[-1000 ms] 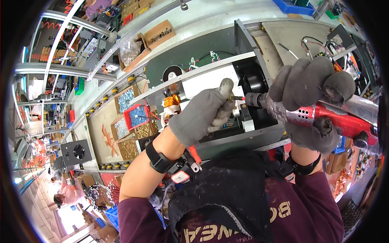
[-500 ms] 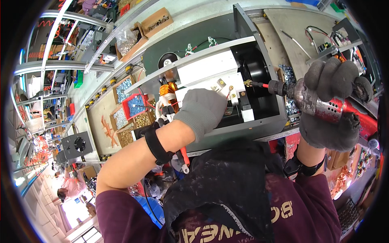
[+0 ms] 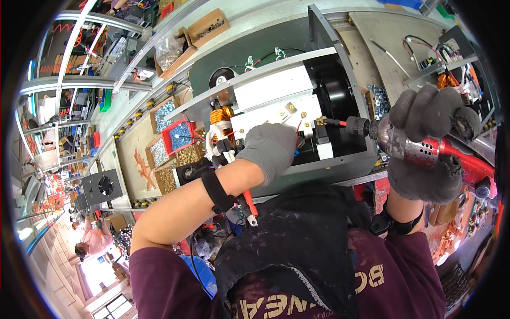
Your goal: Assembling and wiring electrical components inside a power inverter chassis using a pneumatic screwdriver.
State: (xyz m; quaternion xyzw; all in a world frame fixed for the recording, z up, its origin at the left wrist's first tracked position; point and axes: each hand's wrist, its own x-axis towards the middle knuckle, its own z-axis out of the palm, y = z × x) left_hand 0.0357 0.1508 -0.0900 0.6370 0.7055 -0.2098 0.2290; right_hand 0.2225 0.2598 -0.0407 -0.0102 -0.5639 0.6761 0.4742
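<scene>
In my right hand (image 3: pixel 425 143), gloved in dark grey, is a red and silver power driver (image 3: pixel 409 142) held level. Its bit points left over the open metal housing (image 3: pixel 340 166), with a small brass-coloured piece (image 3: pixel 321 121) at the tip. My left hand (image 3: pixel 271 149), in a grey glove, is curled down inside the housing beside the white metal block (image 3: pixel 273 90). Its fingertips are mostly hidden, so what they hold cannot be made out. A thin red wire (image 3: pixel 299 127) runs close to them. Left of that hand sits a copper-wound coil (image 3: pixel 220 115) with white cables.
Small bins of hardware, one of them red (image 3: pixel 178 137), lie left of the housing. Behind them are cardboard boxes (image 3: pixel 208 26) of parts. Another partly wired unit (image 3: pixel 459 58) stands at far right. A red cable with a metal lug (image 3: pixel 251 212) hangs below my left forearm.
The driver has shifted slightly left and down, its brass-tipped bit nearer the white block's right end. My left hand has moved a little right and down, and a bit of blue shows beside its fingers.
</scene>
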